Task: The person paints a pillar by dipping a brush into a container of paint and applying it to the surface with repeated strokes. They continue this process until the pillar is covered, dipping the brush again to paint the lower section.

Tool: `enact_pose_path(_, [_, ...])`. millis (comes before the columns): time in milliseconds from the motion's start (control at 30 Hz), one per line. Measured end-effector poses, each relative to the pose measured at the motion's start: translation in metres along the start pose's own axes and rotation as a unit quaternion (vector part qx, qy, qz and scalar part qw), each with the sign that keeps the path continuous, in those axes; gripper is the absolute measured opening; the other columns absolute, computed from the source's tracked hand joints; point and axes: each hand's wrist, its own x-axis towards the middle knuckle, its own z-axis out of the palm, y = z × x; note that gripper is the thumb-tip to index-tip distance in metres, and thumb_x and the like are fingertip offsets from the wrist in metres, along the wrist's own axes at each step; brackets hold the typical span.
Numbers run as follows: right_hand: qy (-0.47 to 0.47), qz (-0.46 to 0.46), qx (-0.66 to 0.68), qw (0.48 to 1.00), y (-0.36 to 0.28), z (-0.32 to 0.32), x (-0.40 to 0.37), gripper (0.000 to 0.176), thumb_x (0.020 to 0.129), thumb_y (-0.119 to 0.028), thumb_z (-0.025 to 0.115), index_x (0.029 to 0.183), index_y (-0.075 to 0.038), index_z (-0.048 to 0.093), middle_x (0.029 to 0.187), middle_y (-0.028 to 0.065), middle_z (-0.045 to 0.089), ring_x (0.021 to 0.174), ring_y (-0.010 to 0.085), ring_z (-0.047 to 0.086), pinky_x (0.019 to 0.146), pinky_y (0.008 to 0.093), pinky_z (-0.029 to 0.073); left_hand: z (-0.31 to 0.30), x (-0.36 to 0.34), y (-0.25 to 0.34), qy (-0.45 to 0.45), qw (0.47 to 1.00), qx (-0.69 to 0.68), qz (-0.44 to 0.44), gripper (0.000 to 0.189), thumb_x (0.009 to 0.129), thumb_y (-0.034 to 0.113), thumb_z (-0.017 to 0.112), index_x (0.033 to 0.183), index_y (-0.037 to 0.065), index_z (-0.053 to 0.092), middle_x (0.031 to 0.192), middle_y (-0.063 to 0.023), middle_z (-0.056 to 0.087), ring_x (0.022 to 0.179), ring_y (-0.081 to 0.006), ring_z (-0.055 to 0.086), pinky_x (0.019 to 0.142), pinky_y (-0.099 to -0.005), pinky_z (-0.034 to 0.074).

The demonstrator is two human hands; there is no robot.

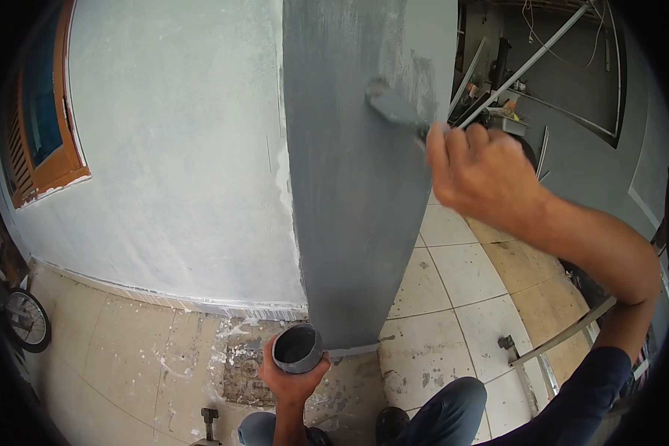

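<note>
My right hand (487, 167) is closed around the handle of a paintbrush (395, 109). Its grey-coated bristles are at the upper part of a column (342, 223), whose face is mostly dark grey with a lighter, streaky patch near the top right. Low in front of me, my left hand (291, 385) wraps around a small round cup (306, 363) smeared with grey. Dark grey paint (296, 345) shows inside it.
A pale wall (178, 149) with a wooden-framed window (70, 175) stands left. White splatters mark the tiled floor (431, 297). Metal frame ends (209, 424) flank my legs. A wheel (28, 320) is at far left; metal bars (528, 65) lean at right.
</note>
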Motion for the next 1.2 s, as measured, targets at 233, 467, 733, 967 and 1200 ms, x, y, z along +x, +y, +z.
enact_pose_path(233, [-0.141,-0.050,0.300,0.942,-0.038,-0.007,-0.008,0.011,0.073,-0.010,0.069,0.073,0.001,0.064,0.059,0.0099,0.063,0.057,0.0233,0.067,0.046,0.0361,0.050,-0.001,-0.001,0.006,0.010,1.000,-0.005,0.006,0.077,0.053,0.026,0.093,0.116,0.000,0.057,0.095,-0.0096,0.074,0.085,-0.0212,0.074,0.079,-0.0352,0.059])
enact_pose_path(467, [0.082,0.107,0.152,0.979,0.068,0.013,0.053,0.026,0.089,-0.026,0.072,0.076,-0.005,0.065,0.055,0.0062,0.059,0.051,0.0229,0.060,0.049,0.0364,0.046,0.001,-0.002,-0.006,0.002,1.000,0.009,0.012,0.080,0.052,0.031,0.094,0.116,-0.001,0.057,0.091,-0.0099,0.073,0.080,-0.0232,0.075,0.075,-0.0361,0.059])
enact_pose_path(733, [0.028,-0.081,0.158,0.984,-0.070,-0.014,0.009,0.017,0.071,-0.006,0.070,0.083,0.006,0.068,0.056,0.0073,0.057,0.050,0.0173,0.059,0.038,0.0282,0.040,-0.011,0.000,0.001,0.013,1.000,0.010,0.021,0.074,0.054,0.031,0.093,0.113,0.001,0.060,0.093,-0.0117,0.074,0.083,-0.0229,0.076,0.074,-0.0364,0.061])
enact_pose_path(967, [-0.001,0.071,0.292,0.954,0.001,-0.013,0.059,0.022,0.082,-0.021,0.075,0.077,-0.001,0.068,0.057,0.0094,0.060,0.050,0.0242,0.059,0.048,0.0368,0.045,-0.010,0.001,0.005,0.015,1.000,0.000,-0.002,0.073,0.053,0.027,0.094,0.113,0.002,0.061,0.096,-0.0101,0.074,0.088,-0.0202,0.074,0.082,-0.0356,0.059])
enact_pose_path(1200, [0.165,0.133,0.074,0.974,0.081,0.006,0.097,0.024,0.087,-0.026,0.075,0.086,-0.003,0.070,0.057,0.0070,0.059,0.050,0.0225,0.056,0.054,0.0346,0.047,0.001,-0.003,-0.003,-0.008,1.000,0.012,-0.021,0.075,0.054,0.030,0.094,0.115,0.002,0.060,0.098,-0.0111,0.075,0.090,-0.0216,0.075,0.082,-0.0366,0.060])
